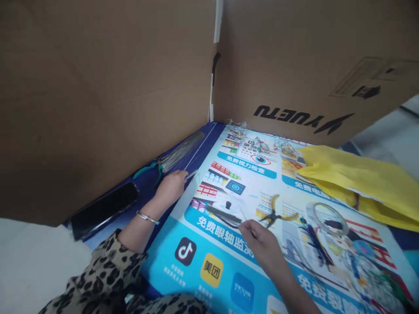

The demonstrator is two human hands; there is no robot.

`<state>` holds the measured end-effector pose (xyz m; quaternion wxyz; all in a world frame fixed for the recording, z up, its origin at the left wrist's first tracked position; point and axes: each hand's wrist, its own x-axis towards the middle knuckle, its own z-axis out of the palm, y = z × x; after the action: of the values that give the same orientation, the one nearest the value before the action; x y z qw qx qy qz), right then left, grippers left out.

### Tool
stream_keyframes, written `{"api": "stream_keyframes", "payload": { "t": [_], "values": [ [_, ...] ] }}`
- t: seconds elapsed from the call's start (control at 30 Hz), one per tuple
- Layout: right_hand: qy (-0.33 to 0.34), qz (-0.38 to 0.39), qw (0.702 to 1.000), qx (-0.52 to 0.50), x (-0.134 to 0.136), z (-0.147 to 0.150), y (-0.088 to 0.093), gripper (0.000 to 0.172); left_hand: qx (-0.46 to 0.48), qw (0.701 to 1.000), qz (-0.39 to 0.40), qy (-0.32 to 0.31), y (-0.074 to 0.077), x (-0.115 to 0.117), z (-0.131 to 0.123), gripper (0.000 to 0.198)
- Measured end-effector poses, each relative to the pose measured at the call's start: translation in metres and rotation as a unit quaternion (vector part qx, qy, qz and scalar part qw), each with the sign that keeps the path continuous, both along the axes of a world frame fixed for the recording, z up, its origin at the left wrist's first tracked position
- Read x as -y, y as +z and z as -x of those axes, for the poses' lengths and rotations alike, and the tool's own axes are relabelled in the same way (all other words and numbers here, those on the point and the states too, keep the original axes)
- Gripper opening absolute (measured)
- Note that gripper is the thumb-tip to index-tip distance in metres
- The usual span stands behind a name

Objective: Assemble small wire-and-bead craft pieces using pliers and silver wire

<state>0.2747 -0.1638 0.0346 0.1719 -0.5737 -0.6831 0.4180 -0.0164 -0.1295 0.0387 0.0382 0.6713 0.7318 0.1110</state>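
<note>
Silvery piece (192, 174) juts beyond left fingers (182, 176) pinching it (right fingers (248, 229) curled, hold unclear).

From here: left sleeve (106, 271), tan leopard print, dark blotches. Silver bangle (148, 217), slim, just beyond sleeve's cuff. Matching leopard fabric (172, 304) beside sleeve.

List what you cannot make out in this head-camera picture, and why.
All in the head view:
Left hand: the thin pale object it holds is too small and blurred to identify.
Right hand: its curled fingers hide the palm.
Yellow bag: folds hide any contents; the right edge cuts it off.
Tangled heap: blurred, and cut off at the lower right.
</note>
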Motion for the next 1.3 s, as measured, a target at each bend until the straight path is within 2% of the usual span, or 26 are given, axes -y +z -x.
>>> {"api": "stream_keyframes", "payload": {
  "t": [0.1, 0.47, 0.83, 1.0, 1.1, 1.17, 1.27, 1.3],
  "values": [
    [0.0, 0.014, 1.0, 0.001, -0.001, -0.001, 0.0, 0.03, 0.01, 0.999, 0.036, 0.033, 0.002, 0.012, 0.013, 0.018],
    [0.014, 0.017, 0.999, 0.03, -0.003, -0.005, -0.006, 0.034, -0.051, 0.992, 0.112, 0.036, 0.009, 0.035, 0.031, 0.02],
    [-0.002, 0.037, 0.999, 0.006, -0.004, -0.005, -0.003, 0.032, -0.076, 0.989, 0.12, 0.034, 0.014, 0.037, 0.028, 0.012],
    [-0.031, 0.086, 0.995, -0.045, -0.006, -0.006, -0.003, 0.033, -0.097, 0.988, 0.117, 0.03, 0.028, 0.041, 0.018, 0.015],
    [-0.064, 0.107, 0.988, -0.094, -0.006, -0.008, -0.002, 0.031, -0.093, 0.992, 0.081, -0.029, 0.038, 0.041, -0.004, 0.018],
    [-0.084, 0.116, 0.98, -0.137, -0.007, -0.008, -0.002, 0.028, -0.066, 0.988, 0.077, -0.118, 0.042, 0.039, -0.025, 0.019],
    [-0.106, 0.138, 0.967, -0.187, -0.008, -0.007, -0.001, 0.024, -0.025, 0.956, 0.1, -0.273, 0.038, 0.033, -0.061, 0.024],
    [-0.11, 0.142, 0.963, -0.199, -0.008, -0.007, -0.001, 0.024, -0.029, 0.946, 0.1, -0.307, 0.035, 0.031, -0.071, 0.028]
  ]
}}
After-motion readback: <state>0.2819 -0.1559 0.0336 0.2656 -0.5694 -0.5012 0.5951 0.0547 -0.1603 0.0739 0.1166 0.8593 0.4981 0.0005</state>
